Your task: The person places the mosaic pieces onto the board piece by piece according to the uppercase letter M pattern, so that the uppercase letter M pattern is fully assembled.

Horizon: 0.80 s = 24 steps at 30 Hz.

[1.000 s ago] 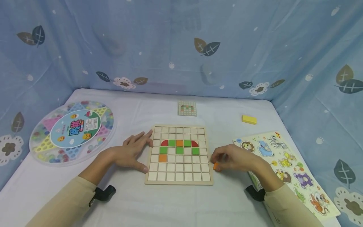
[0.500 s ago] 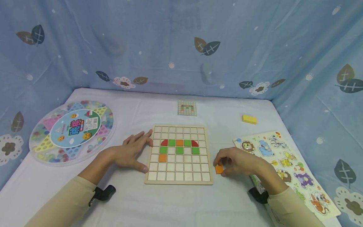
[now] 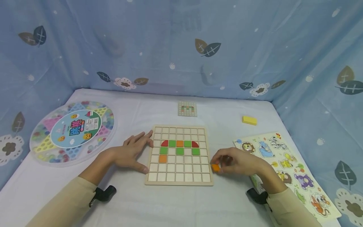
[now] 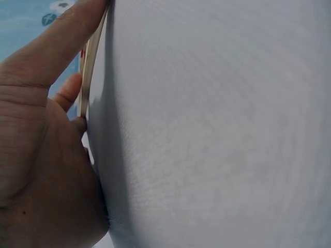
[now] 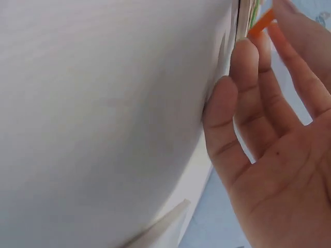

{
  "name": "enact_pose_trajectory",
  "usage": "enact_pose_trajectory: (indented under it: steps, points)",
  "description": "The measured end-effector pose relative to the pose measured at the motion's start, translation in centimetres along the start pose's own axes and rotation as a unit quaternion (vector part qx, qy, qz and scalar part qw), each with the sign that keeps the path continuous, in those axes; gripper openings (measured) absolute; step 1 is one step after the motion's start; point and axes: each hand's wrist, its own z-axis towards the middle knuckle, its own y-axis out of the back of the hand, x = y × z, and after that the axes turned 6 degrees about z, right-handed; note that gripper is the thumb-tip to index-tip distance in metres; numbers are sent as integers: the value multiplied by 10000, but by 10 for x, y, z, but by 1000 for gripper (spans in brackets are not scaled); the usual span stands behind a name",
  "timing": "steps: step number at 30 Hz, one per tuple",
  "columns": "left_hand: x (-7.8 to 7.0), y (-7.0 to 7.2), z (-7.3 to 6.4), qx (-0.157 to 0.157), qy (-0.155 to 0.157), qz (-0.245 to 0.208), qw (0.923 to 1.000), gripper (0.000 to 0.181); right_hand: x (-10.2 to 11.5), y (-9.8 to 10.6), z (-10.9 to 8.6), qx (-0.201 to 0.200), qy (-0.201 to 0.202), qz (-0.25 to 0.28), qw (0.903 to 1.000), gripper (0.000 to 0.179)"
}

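A square wooden grid board [image 3: 171, 177] lies mid-table, with red, green and orange tiles set in some cells. Along its left edge rests my left hand [image 3: 131, 155], fingers spread, thumb and fingertips touching the frame; the left wrist view shows the thumb [image 4: 57, 44] against the board's side. Just off the board's right edge, my right hand [image 3: 238, 161] pinches a loose orange square tile [image 3: 216, 168] between thumb and fingers. In the right wrist view that orange tile [image 5: 262, 22] appears edge-on and tilted, partly hidden by the thumb.
A small pattern card [image 3: 187, 109] lies behind the board. At the left is a round Chinese checkers set [image 3: 68, 148]; at the right, an animal puzzle board [image 3: 286, 148] lies partly under my right forearm. A yellow block [image 3: 249, 120] sits at the back right.
The right hand moved slightly right with the orange tile, then back left toward the board's edge, and the tile's tilt changed. My left hand stays in place.
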Motion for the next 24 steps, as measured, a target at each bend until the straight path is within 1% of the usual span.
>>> enact_pose_trajectory:
  steps: [5,11,15,20,24]
  points:
    - [0,-1,1,3,38,4,10000,82,1,0,8,-107,67,172,9998,30]
    - [0,-2,0,9,91,9,10000,82,6,-1,21,-156,393,133,9990,30]
    - [-1,-2,-1,0,107,-5,9999,83,9,-1,29,-206,516,182,9983,31]
    - [0,-1,0,-42,102,39,9999,83,12,-2,38,-334,445,167,9983,30]
    - [0,-1,1,-37,59,36,10000,82,14,-6,45,-325,398,51,9987,28]
